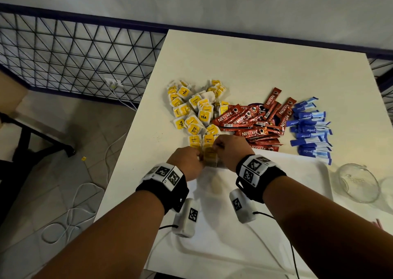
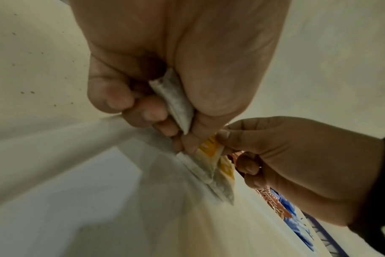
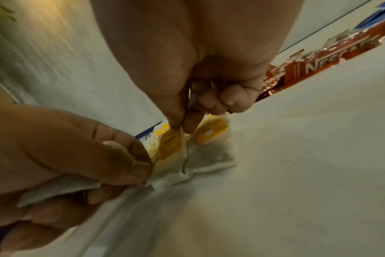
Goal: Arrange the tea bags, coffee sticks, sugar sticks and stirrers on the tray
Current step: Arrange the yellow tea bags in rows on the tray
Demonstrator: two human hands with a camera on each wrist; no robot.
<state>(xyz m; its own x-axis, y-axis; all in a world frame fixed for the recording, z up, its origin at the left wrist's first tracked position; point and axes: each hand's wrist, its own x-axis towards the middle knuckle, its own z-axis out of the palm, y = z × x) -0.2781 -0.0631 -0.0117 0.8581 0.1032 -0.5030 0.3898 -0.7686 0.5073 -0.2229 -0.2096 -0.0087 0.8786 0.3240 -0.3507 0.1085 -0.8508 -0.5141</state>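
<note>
Pinched by left hand (image 1: 188, 161): one tea bag (image 2: 176, 100). Pinched by right hand (image 3: 200, 83): a second tea bag (image 3: 171, 151), beside a third (image 3: 211, 149), at tray (image 1: 308, 172) far edge. Beyond on table (image 1: 255, 66): uncounted heaps.

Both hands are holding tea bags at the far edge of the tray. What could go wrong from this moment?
1. The left hand grips several thin paper tea bags with yellow tags; one may slip out.
2. The right hand pinches one bag's top edge; pulling could tear it.
3. The bags hang over the white tray's rim and might land outside.
</note>
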